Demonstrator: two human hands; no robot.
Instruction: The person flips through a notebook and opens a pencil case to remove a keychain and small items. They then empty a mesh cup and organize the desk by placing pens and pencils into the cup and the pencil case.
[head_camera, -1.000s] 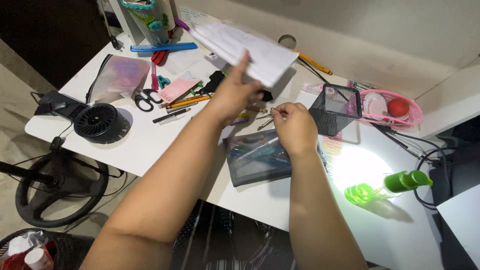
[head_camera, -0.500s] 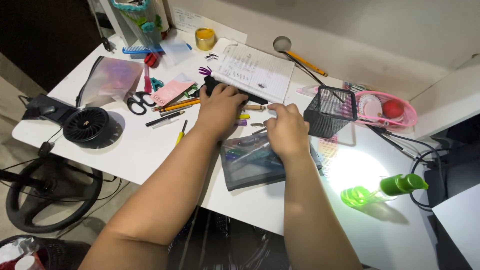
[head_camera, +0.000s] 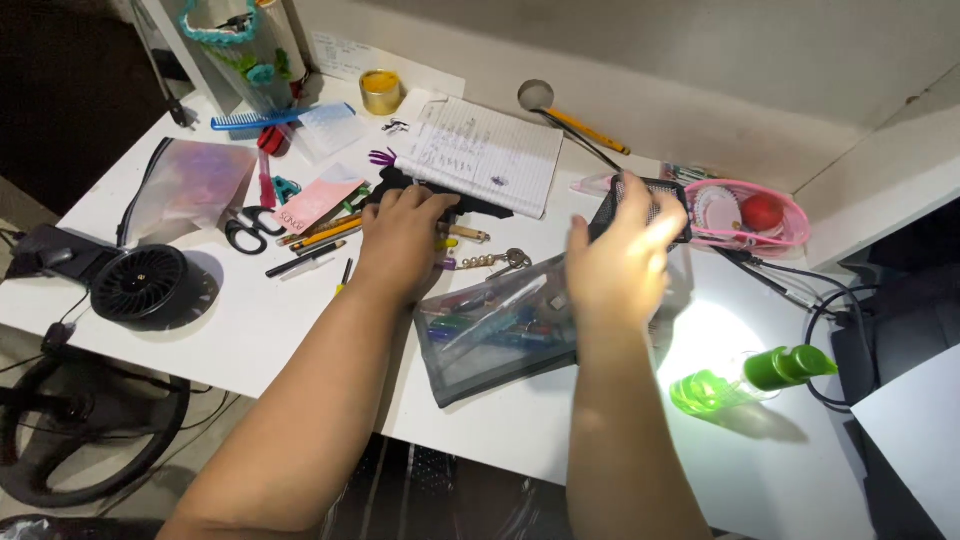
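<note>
On white desk | left hand (head_camera: 403, 240) flat on black cloth (head_camera: 470, 204) | right hand (head_camera: 618, 262) gripping mesh cup (head_camera: 640, 200)

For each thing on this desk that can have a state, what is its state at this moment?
Spiral notebook: open, lying flat.
Mesh pencil cup: gripped by the right hand, whether tilted cannot be told.
Clear pencil pouch: flat, pens inside.
Left hand: palm down on a black item.
Keys: loose on the desk.
Scissors: closed.
Green spray bottle: lying on its side.
Small fan: face up.
</note>
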